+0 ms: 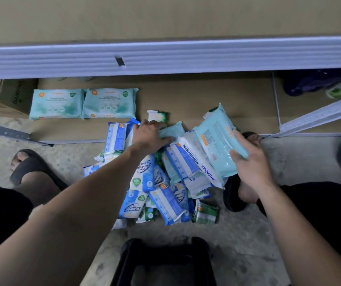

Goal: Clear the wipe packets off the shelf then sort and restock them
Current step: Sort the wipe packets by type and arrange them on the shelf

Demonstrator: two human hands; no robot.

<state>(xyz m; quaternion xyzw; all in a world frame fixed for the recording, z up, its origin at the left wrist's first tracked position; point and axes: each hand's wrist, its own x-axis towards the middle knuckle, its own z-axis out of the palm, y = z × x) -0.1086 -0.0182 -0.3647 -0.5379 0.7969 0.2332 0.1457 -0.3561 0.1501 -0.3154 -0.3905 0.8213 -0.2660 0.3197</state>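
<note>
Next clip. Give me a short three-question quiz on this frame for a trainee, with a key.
1. True or false: the right hand holds a teal packet.
2. How many teal packs lie flat on the bottom shelf beside the cardboard box?
3. The mixed pile sits mostly: A) on the floor B) inside the box C) on the upper shelf.
Key: 1 true; 2 two; 3 A.

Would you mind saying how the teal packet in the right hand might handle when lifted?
Probably soft yet holds shape: the teal packet shows no sag in the right hand. Its smooth film may slip. Being flat, it shouldn't roll.
</note>
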